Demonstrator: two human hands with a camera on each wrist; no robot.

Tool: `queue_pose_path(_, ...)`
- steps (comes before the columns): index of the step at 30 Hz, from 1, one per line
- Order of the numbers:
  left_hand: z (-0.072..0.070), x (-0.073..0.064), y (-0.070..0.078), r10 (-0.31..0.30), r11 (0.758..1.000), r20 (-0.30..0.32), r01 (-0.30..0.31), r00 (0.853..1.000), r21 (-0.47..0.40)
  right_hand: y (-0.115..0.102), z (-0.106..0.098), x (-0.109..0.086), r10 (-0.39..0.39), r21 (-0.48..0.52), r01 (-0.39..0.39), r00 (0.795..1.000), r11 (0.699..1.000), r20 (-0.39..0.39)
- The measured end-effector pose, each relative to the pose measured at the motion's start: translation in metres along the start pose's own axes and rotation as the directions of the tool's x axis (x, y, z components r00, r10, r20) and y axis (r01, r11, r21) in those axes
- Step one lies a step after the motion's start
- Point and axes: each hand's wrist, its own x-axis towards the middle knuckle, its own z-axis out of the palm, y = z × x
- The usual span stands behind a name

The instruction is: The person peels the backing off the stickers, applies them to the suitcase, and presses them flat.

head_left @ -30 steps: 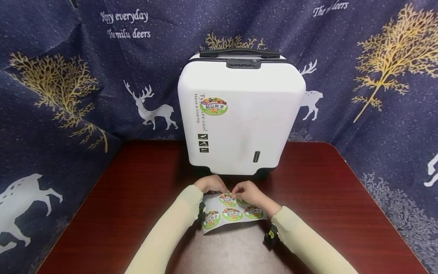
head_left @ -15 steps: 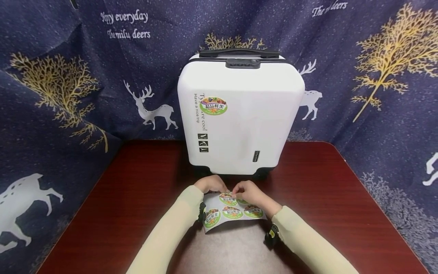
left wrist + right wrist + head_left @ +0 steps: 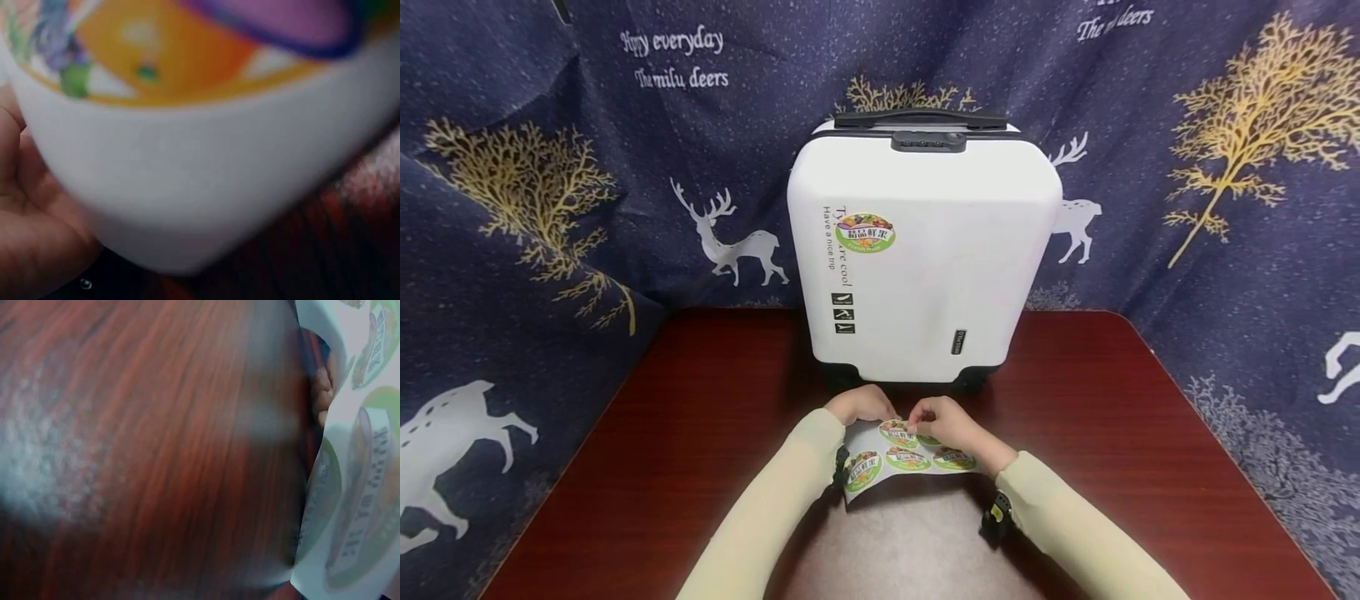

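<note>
A white sheet of round fruit stickers [image 3: 863, 438] is held up slightly off the table in the head view, its lower edge bowed. My left hand [image 3: 863, 404] grips its upper left edge. At the top, my right hand [image 3: 946, 419] pinches the edge of a green-rimmed sticker [image 3: 897, 432] between thumb and forefinger. How far that sticker is lifted is too small to tell. Blurred and close, the sheet [image 3: 175, 169] covers much of the left wrist view beside the left palm [image 3: 37, 237]. The sheet [image 3: 340, 434] curves along the right side of the right wrist view.
A white suitcase [image 3: 925, 258] stands upright behind the hands, bearing one fruit sticker [image 3: 865, 232] at its upper left. The red-brown table [image 3: 1097, 417] extends to both sides. A dark blue deer-patterned cloth [image 3: 737, 125] hangs behind.
The sheet's lower edge has bent upward a little more. Both hands keep nearly the same place and grip, and the head view has shifted slightly.
</note>
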Motion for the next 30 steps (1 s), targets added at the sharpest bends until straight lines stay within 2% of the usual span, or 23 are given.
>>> queue_pose_path(5, -0.006, -0.002, -0.007, 0.013, 0.997, 0.044, -0.009, 0.999, -0.078, -0.002, 0.002, 0.0, 0.051, 0.025, -0.049, 0.997, 0.998, -0.056)
queue_pose_path(10, -0.009, -0.003, -0.011, 0.033, 0.986, 0.116, -0.013, 0.993, -0.168, -0.004, 0.004, -0.004, 0.061, -0.012, -0.062, 0.996, 0.998, -0.06)
queue_pose_path(12, -0.01, -0.002, -0.011, 0.045, 0.985, 0.132, -0.022, 0.99, -0.173, -0.004, 0.005, -0.005, 0.07, -0.025, -0.072, 0.995, 0.997, -0.064)
queue_pose_path(18, -0.007, -0.001, -0.008, 0.067, 0.995, 0.111, -0.058, 0.992, -0.083, -0.005, 0.002, -0.006, 0.057, -0.062, -0.06, 0.997, 0.996, -0.053)
queue_pose_path(25, -0.004, 0.003, -0.007, 0.069, 0.998, 0.092, -0.07, 0.993, 0.004, -0.003, -0.005, 0.0, 0.044, -0.09, -0.038, 0.997, 0.995, 0.063)
queue_pose_path(30, -0.003, 0.003, -0.005, 0.075, 0.995, 0.068, -0.078, 0.995, 0.055, 0.0, -0.009, 0.006, -0.003, -0.097, 0.017, 0.99, 0.995, 0.141)
